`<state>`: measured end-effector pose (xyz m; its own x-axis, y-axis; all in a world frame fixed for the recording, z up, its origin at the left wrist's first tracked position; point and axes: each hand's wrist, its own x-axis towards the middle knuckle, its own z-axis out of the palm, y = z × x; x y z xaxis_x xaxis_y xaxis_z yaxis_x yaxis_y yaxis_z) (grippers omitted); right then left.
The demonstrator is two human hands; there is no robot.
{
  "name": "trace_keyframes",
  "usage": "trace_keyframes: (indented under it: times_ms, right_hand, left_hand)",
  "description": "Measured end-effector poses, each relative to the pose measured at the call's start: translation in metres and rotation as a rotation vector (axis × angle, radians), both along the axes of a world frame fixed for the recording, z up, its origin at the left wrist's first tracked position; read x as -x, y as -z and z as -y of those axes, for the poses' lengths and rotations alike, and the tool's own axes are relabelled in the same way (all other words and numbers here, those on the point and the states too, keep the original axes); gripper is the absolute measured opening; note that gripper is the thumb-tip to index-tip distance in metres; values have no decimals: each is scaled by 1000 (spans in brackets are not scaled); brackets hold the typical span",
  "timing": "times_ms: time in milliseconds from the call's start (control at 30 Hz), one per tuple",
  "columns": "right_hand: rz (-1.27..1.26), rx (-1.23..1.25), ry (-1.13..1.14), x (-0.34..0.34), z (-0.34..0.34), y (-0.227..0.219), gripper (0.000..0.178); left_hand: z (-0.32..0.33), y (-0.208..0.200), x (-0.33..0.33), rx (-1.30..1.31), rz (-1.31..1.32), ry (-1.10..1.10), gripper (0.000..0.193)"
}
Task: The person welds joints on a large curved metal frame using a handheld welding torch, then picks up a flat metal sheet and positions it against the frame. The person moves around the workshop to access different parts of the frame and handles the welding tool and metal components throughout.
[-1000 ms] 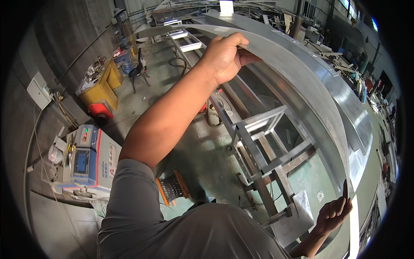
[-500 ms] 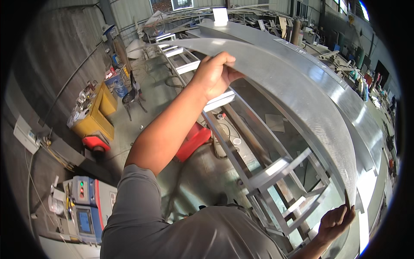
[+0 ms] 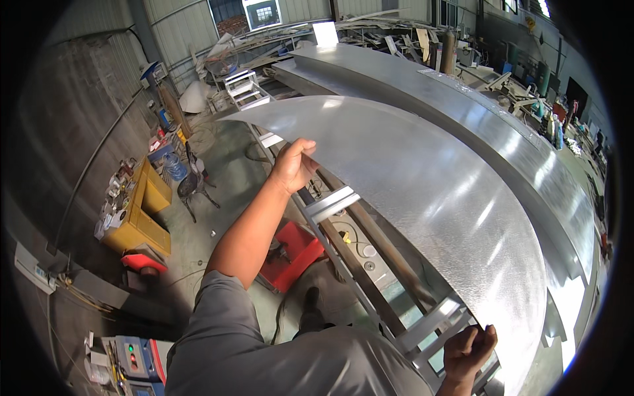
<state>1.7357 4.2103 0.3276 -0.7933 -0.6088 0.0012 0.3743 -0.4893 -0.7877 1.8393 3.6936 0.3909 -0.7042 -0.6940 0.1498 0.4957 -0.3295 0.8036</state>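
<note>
A large shiny metal sheet [image 3: 409,171] stretches in front of me, its upper face showing broadly above a metal frame [image 3: 333,203]. My left hand [image 3: 295,165] is closed on its near edge, toward the far left end, with the thumb on top. Farther right and closer to my body, my right hand [image 3: 469,350] is closed at the same edge with its fingers curled. Whether the sheet's underside touches the frame I cannot tell.
More long metal sheets [image 3: 489,112] lie beyond. A red bin [image 3: 297,254] stands on the floor beside the frame. Left are a yellow desk [image 3: 139,224], a black chair [image 3: 191,188] and a blue-grey machine [image 3: 135,360]. Scrap metal [image 3: 376,33] is piled at the back.
The metal sheet has gone from steeply tilted to flatter, so more of its upper face shows. Both hands, keeping hold of its near edge, now appear lower and farther left in the picture.
</note>
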Motion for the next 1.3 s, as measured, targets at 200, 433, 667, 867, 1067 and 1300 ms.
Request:
trace_keyframes:
  times_ms: [200,433,667,867,1067,1300]
  right_hand:
    - [29,-37,-92,-8,132,13,56]
    - [-251,-480,-45,-12,262,66,63]
    - [-3,-496,-241,-34,354,96,60]
    - [94,-600,-309,-48,374,130,64]
    - [247,-598,-505,-69,358,173,64]
    - [765,-394,-374,-99,351,263,56]
  left_hand:
    - [158,59,-6,-72,-42,69,19]
    - [312,120,-6,-187,28,59,27]
    - [389,202,-8,-401,282,-54,28]
    - [385,261,-8,-501,352,-4,36]
    - [358,343,-33,-671,307,27,44]
    - [252,408,-41,-908,473,-68,48]
